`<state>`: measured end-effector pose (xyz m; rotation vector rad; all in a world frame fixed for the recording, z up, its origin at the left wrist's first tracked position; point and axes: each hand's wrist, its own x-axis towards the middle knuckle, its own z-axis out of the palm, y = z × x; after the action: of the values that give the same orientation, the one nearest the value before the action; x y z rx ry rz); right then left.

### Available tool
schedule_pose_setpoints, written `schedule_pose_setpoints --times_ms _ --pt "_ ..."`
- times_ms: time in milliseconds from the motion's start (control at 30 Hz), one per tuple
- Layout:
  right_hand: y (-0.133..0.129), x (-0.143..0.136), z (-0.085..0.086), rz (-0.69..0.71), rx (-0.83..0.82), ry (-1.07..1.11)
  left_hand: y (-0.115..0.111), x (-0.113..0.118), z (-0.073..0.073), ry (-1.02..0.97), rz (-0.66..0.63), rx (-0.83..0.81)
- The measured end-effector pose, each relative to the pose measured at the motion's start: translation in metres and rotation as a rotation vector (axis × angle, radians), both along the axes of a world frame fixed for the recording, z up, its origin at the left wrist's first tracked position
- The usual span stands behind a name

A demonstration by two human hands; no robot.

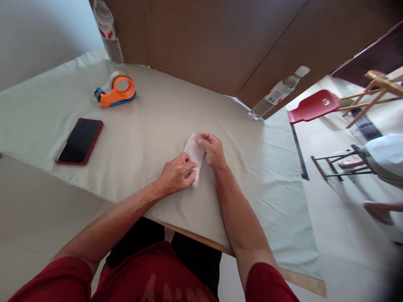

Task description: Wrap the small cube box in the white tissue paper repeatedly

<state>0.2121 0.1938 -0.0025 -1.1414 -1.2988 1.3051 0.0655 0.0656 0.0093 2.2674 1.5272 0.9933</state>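
A small piece of whitish bubble wrap [195,152], folded into a flat strip, is held just above the cloth-covered table [151,121]. My left hand [179,174] grips its lower left side, fingers curled inward. At the upper right edge, my right hand [213,150] pinches it between thumb and fingers. Whether anything lies inside the wrap I cannot tell.
An orange and blue tape dispenser [117,92] and a red-cased phone [80,141] lie to the left. Water bottles [110,40] [277,94] stand against a brown cardboard panel [195,42]. At right are a red chair [315,106] and a seated person [385,157].
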Motion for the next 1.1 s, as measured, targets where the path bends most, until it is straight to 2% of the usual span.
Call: schedule_pose_setpoints --times_ms 267,433,667,867,1100 --pt "-0.002 0.003 0.007 0.028 -0.024 0.068 0.000 0.000 0.000 -0.007 -0.009 -0.001" --pt "-0.003 0.002 0.003 0.109 -0.079 -0.003 0.000 -0.001 0.001 0.012 -0.003 -0.008" --pt "-0.005 0.001 0.008 0.036 -0.068 0.045 0.000 -0.001 0.001 -0.009 -0.015 0.014" --pt "-0.010 -0.001 0.018 0.047 -0.014 -0.014 0.000 0.000 0.000 -0.007 0.025 0.005" --pt "-0.011 -0.002 0.018 0.044 -0.012 -0.001 -0.001 -0.002 0.004 -0.027 -0.005 -0.069"
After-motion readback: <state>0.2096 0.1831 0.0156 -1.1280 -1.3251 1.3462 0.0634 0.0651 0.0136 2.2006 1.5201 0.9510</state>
